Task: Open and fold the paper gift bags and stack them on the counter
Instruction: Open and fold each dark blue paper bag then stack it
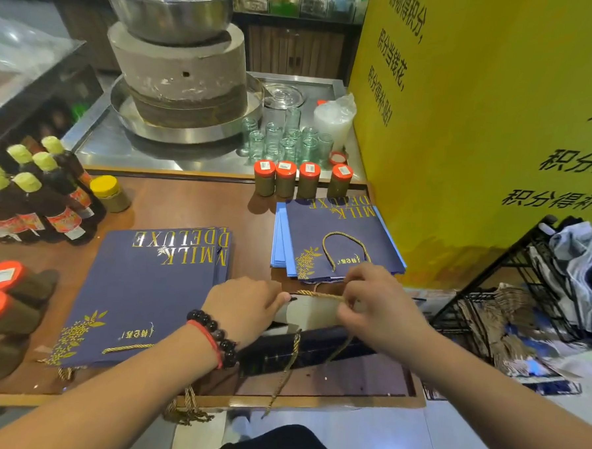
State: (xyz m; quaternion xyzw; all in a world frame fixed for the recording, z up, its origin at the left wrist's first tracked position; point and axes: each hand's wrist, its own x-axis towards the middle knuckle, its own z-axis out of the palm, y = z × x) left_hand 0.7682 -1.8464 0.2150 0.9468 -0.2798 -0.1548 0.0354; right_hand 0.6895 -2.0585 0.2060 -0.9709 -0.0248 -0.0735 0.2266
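Open bag point(311, 331) (gripped both sides) at counter edge point(330, 399)

Wooden counter point(192, 205): bag stacks point(147, 285), jars point(302, 180), bottles point(46, 194).

Bright indoor light, soft blur, edges warped.

Gold "MILK DELUXE" reads upside down on both navy bag stacks point(147, 285) point(338, 240); the yellow sign point(481, 131) carries "积分当钱花" in black.
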